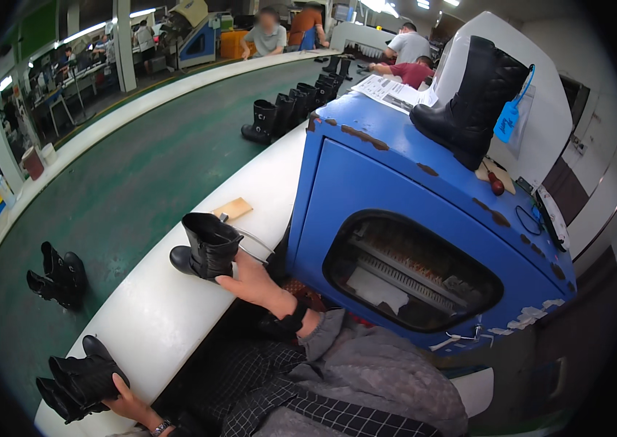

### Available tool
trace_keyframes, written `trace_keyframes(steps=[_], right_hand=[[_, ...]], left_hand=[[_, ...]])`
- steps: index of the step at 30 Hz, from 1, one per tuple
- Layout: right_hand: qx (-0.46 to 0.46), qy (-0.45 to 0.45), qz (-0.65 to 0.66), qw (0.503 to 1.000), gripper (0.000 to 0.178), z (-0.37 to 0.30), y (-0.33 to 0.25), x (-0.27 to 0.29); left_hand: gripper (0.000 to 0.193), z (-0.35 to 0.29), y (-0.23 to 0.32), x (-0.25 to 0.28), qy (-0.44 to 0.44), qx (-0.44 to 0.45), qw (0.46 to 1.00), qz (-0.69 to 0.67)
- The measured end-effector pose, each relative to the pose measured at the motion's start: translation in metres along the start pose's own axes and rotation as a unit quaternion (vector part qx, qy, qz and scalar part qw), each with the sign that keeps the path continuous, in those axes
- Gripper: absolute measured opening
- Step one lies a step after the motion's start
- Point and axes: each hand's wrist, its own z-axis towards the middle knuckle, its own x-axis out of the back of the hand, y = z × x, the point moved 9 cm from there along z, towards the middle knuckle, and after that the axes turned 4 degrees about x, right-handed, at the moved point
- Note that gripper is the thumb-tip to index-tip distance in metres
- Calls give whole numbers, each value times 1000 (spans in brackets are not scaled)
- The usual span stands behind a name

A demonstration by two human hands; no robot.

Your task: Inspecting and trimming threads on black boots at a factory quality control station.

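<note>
My right hand (256, 280) is closed around the shaft of a short black boot (208, 247), which stands on the white ledge (170, 313) with its toe to the left. At the lower left, my left hand (128, 402) grips another black boot (93, 375) by its side. A second boot shaft shows close beside that one, partly hidden behind it. Past the boot in my right hand, a tan block (234, 209) lies on the ledge, with a pale curved strip near it.
A green conveyor belt (134, 197) runs along the ledge, carrying a black pair (57, 275) and a row of boots (287, 109). To the right stands a blue machine (316, 218), topped by a tagged black boot (472, 102) and a red-handled tool (495, 182). Several people work farther back.
</note>
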Motion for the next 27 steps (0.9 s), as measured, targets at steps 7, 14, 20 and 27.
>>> trace_keyframes(steps=[7,14,20,27], right_hand=[[2,99,-11,995,37,-15,-115,128],[59,281,-207,935,35,-24,-220,282],[-37,352,-420,835,59,-25,-212,399],[-114,349,-439,820,58,-18,-204,443]], left_hand=[[57,-1,-4,16,20,-21,1000,-3],[56,-2,-29,15,-2,-15,999,-32],[60,-3,-31,5,-9,1,1000,-7],[60,-4,-31,9,-15,15,1000,-10]])
